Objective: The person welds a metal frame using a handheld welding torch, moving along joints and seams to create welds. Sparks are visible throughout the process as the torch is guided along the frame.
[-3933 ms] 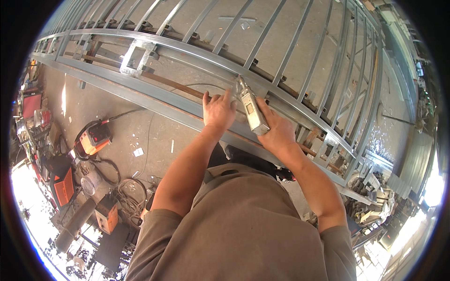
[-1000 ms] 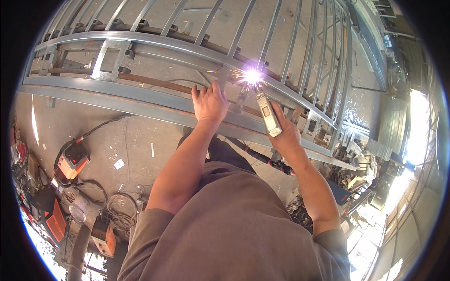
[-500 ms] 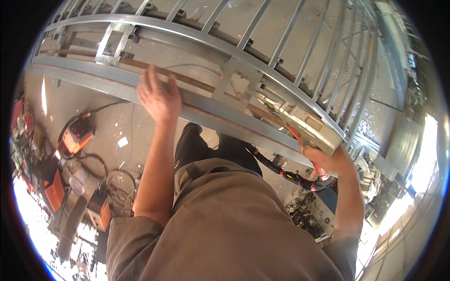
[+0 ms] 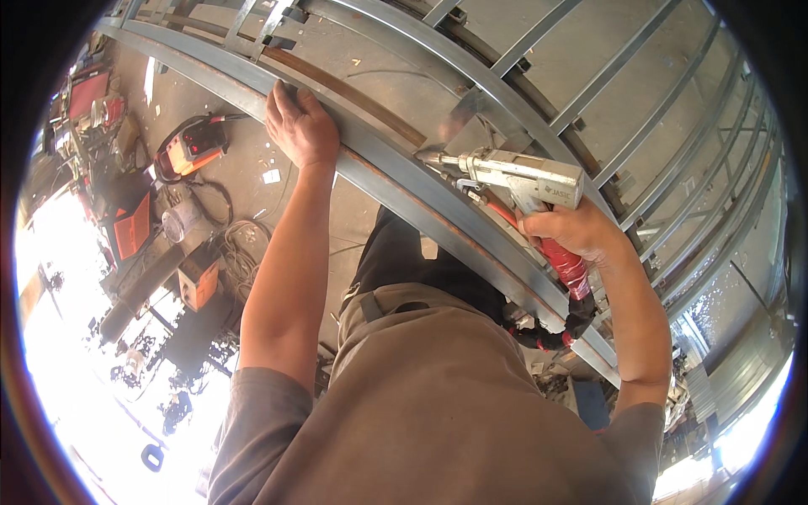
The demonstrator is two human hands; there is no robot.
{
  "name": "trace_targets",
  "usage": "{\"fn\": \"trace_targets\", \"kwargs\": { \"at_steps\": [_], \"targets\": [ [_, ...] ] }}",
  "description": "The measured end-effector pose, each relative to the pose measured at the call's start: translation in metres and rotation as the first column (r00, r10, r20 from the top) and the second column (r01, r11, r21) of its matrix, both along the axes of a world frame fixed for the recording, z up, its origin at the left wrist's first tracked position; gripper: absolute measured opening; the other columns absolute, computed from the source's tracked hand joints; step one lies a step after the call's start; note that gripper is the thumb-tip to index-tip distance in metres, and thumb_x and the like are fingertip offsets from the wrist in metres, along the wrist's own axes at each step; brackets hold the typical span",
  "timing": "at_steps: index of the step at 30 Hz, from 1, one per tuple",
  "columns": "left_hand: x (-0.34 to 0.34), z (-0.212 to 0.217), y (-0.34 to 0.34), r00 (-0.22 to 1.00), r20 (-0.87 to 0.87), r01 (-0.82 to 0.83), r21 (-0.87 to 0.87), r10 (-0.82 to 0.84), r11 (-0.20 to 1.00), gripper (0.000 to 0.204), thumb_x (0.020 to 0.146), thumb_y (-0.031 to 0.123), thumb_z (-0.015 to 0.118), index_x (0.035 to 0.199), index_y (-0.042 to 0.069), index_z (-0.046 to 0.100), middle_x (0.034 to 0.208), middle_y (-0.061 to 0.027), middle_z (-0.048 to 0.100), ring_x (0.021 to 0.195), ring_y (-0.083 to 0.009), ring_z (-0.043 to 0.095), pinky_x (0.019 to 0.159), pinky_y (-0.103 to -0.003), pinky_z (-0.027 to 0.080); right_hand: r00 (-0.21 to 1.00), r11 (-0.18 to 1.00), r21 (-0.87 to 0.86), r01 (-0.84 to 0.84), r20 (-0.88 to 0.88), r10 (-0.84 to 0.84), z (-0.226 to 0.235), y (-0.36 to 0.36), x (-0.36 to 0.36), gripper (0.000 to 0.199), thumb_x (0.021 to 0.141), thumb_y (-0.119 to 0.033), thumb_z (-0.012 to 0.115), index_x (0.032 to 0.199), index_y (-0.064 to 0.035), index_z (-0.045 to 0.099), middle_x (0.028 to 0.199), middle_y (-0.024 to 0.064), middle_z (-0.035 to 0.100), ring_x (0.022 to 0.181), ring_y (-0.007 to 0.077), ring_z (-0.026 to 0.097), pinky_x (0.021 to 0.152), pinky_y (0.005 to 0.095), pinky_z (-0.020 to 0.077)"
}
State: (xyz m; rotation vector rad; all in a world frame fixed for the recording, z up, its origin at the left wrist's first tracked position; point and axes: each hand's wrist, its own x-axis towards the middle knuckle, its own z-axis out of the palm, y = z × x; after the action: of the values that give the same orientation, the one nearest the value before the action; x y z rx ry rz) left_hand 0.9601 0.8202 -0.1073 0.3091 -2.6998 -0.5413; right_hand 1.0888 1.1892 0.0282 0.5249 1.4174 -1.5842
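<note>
My right hand [image 4: 582, 231] is wrapped round the handle of a pale metal welding gun [image 4: 526, 175]. The gun's narrow nozzle points left and its tip is at or close to the far edge of a long grey steel beam [image 4: 391, 181]; I cannot tell if it touches. From the handle a cable sheathed in red and black [image 4: 566, 268] bends down over the beam. Farther left, my left hand [image 4: 305, 133] rests on the beam with its fingers stretched out, holding nothing.
Beyond the beam stands a metal frame with several parallel bars [image 4: 619, 99]. A brown steel strip [image 4: 345, 94] runs alongside the beam. On the floor at left lie an orange and black machine [image 4: 192, 150], coiled cables [image 4: 244, 252] and an orange-fronted box [image 4: 198, 282].
The welding gun in my right hand has swung left and its nozzle has come to the beam. My left hand still lies on the beam. The whole view has turned.
</note>
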Motion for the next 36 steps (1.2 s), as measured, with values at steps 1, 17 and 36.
{"fn": "trace_targets", "kwargs": {
  "at_steps": [1,17,36],
  "targets": [
    [0.0003,0.0001,0.0005,1.0,0.005,-0.002,-0.005,0.002,1.0,0.052,0.102,0.031,0.057,0.144,0.001,0.053,0.145,-0.0201,0.054,0.134,-0.0399,0.048,0.115,-0.05,0.034,1.0,1.0,-0.01,0.003,-0.001,-0.003,-0.0026,0.0005,-0.0008,0.02,0.082,0.0,0.073,0.101,0.0,0.068,0.084,0.0049,0.066,0.071,0.0157,0.063,0.063,0.0331,0.054],
    [0.0001,-0.0007,-0.0009,1.0,-0.007,0.021,-0.011,-0.021,1.0,0.052,0.102,0.034,0.056,0.144,0.002,0.054,0.144,-0.0186,0.054,0.134,-0.0397,0.049,0.115,-0.051,0.035,0.991,0.992,0.021,-0.128,-0.038,0.128,-0.0115,0.0045,0.0049,0.039,0.085,-0.007,0.071,0.123,-0.0014,0.063,0.083,0.0014,0.065,0.068,0.0119,0.06,0.062,0.0313,0.0515],
    [-0.0002,-0.0038,-0.0034,1.0,-0.009,0.006,-0.009,-0.006,1.0,0.055,0.103,0.038,0.053,0.144,0.002,0.055,0.145,-0.017,0.054,0.135,-0.0388,0.048,0.116,-0.049,0.034,0.984,0.985,0.083,-0.151,-0.084,0.158,-0.0037,0.0059,0.0089,0.039,0.083,-0.006,0.069,0.121,-0.0018,0.063,0.079,0.0021,0.065,0.066,0.0125,0.06,0.06,0.0315,0.0501]
  ]
}}
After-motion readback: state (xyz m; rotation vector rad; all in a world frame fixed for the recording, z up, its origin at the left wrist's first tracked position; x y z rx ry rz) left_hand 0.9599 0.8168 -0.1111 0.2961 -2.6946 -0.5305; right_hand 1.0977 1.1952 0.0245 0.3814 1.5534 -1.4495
